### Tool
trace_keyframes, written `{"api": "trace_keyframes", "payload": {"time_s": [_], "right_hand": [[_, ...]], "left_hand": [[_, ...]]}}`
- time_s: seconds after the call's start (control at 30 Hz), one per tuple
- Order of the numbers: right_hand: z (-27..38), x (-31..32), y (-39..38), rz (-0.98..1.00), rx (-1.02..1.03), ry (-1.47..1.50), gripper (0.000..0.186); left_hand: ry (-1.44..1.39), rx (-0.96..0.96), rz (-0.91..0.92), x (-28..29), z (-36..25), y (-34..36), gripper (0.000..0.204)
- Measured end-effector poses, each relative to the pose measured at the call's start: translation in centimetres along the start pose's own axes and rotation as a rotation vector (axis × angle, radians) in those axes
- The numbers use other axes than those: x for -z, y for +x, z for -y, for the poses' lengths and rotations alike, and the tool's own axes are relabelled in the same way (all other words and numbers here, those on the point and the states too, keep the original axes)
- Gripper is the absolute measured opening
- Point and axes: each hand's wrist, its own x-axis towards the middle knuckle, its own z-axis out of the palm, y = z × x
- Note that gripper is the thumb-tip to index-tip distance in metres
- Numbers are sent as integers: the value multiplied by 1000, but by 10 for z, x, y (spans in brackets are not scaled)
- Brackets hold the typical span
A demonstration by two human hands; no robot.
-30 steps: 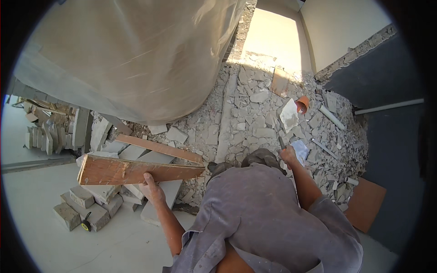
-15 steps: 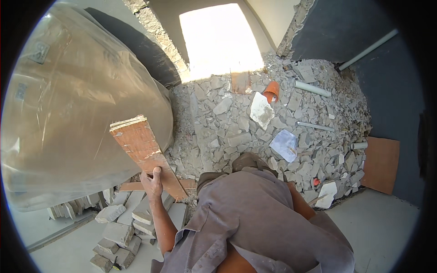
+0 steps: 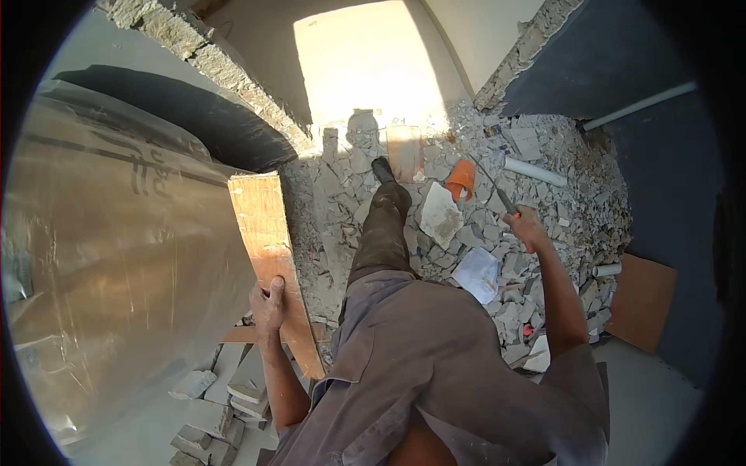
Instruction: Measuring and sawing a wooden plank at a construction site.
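Note:
My left hand (image 3: 268, 304) grips a stack of narrow plywood strips (image 3: 263, 233) by the edge, thumb over the reddish-brown top face. The strips stand out ahead of the hand, their pale, rough ends away from me. Out to the right, my right hand (image 3: 527, 227) is closed round the grey and orange handle of a long thin-bladed tool (image 3: 505, 203). Its narrow dark blade points forward and left over the rubble; whether it has teeth is too small to tell. Beneath the tool lie broken grey pieces (image 3: 556, 202).
Rubble covers the ground, with an orange pot-like piece (image 3: 460, 180), white pipe (image 3: 535, 171) and a white slab (image 3: 440, 216). A plastic-wrapped bulk (image 3: 132, 264) stands left, with stacked blocks (image 3: 208, 419) nearby. A jagged wall edge (image 3: 519, 54) flanks the sunlit opening.
My right hand has come into view at the right with the thin-bladed tool. One leg has stepped forward onto the rubble. The plywood strips have turned more upright and shifted right.

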Motion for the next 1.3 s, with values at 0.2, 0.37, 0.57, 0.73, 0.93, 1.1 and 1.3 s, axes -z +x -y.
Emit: {"api": "trace_keyframes", "payload": {"time_s": [0.2, 0.37, 0.57, 0.73, 0.93, 1.1, 1.3], "right_hand": [[122, 117, 137, 57, 159, -64, 71], [185, 154, 231, 137, -21, 181, 66], [165, 131, 270, 195, -161, 415, 31], [131, 95, 319, 221, -736, 437, 39], [177, 87, 438, 375, -164, -192, 43], [266, 109, 621, 544, -76, -179, 39], [516, 176, 768, 635, -68, -84, 29]], "left_hand": [[-54, 103, 207, -110, -41, 157, 53], [-225, 177, 331, -150, -109, 258, 49], [-80, 228, 356, -132, -185, 398, 42], [-364, 197, 121, -129, -236, 471, 42], [-472, 286, -105, -110, -282, 544, 44], [-394, 358, -368, -136, -280, 620, 50], [-491, 633, -457, -122, -319, 654, 55]]}}
